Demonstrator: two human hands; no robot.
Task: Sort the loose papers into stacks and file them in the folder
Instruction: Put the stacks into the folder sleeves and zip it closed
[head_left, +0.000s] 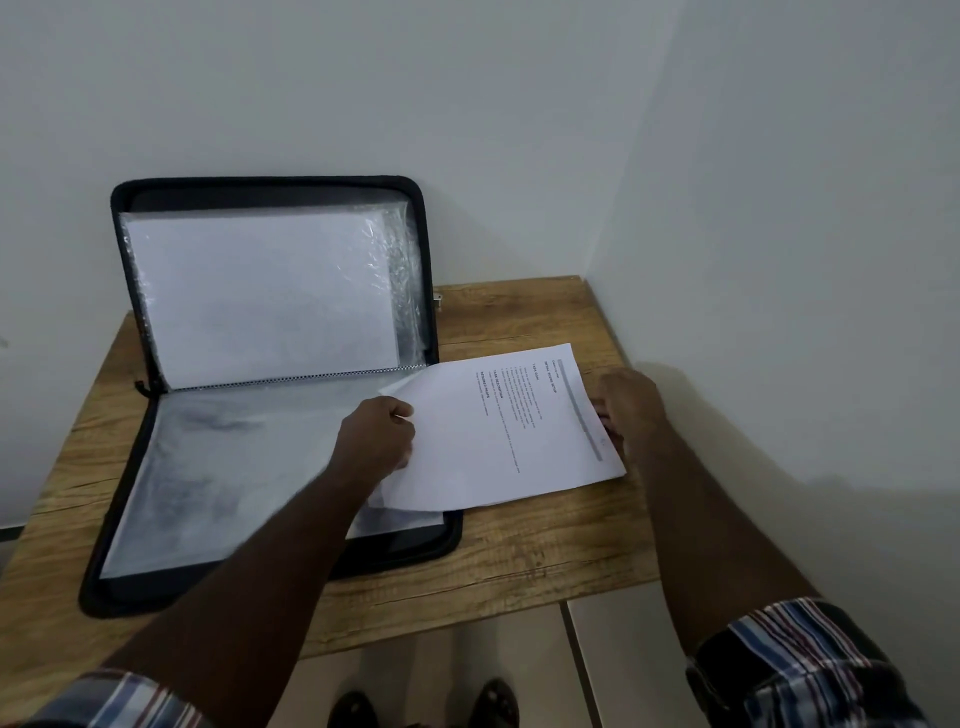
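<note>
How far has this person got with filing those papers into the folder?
Partly done, it seems. The black folder lies open on the wooden table, and its clear sleeves already hold white sheets. In hand: the left hand and right hand hold a printed sheet by its ends, over the folder's right edge. Left: slipping it in. No other loose papers show.

The printed sheet (498, 426), turned sideways to the camera, carries bold headings that read "INITIAL SCENE SETUP", "TASK GOAL", "TASK DESCRIPTION" and "REQUIRED PROPS". The small lines beneath them are too fine to read.
</note>
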